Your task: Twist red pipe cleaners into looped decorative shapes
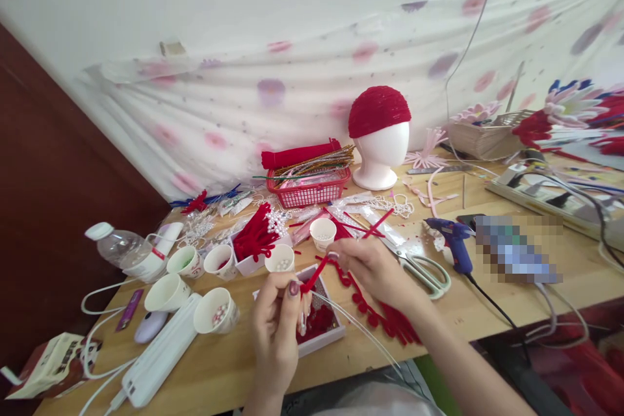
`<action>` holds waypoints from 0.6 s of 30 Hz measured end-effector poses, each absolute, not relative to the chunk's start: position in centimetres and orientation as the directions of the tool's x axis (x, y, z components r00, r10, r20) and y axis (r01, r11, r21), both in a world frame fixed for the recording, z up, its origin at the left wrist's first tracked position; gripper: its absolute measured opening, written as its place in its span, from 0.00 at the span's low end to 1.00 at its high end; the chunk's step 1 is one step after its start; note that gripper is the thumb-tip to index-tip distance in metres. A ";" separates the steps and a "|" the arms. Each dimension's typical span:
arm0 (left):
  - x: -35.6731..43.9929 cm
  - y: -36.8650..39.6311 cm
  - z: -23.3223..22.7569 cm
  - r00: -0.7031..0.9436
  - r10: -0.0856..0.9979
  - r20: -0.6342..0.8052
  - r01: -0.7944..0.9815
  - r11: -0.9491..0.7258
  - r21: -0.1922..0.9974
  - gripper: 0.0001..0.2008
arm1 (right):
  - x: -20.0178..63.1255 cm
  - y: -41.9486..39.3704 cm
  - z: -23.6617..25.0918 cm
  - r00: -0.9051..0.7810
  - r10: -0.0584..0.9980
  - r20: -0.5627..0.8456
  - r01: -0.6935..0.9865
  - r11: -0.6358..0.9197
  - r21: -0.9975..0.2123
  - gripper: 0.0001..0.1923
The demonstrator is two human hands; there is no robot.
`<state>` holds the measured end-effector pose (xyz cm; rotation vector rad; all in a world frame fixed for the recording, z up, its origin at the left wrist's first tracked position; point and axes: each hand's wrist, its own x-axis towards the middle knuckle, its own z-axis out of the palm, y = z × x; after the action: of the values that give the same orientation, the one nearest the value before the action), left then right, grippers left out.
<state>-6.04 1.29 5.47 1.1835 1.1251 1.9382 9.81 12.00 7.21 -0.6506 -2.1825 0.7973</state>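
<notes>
My left hand (277,325) is closed in a pinch on one end of a fuzzy red pipe cleaner (319,271). Thumb and fingers of my right hand (373,273) grip the same stem farther along, and its free end sticks out up and to the right. Below the hands lies an open white box (324,346) with dark red fuzzy pieces in it, partly hidden by my left hand. Curled red pipe cleaner pieces (377,315) lie beneath my right forearm. Thin pale strands (363,331) run from near my left fingers toward the front edge.
Paper cups (217,312) with beads, a white power strip (160,351) and a bottle (124,250) stand left. Behind are a red basket (309,194) and a foam head (377,153) with a red cap. Scissors (424,273) and a blue glue gun (453,240) lie right.
</notes>
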 end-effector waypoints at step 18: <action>-6.7 3.7 3.9 -0.745 0.583 0.326 0.043 -0.445 0.895 0.11 | 14.0 5.9 5.4 -0.569 0.794 0.213 0.305 0.444 -0.842 0.22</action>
<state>-6.69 3.73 3.91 0.8913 1.4154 2.2435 13.99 5.93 5.44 -0.9175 -2.0934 1.0488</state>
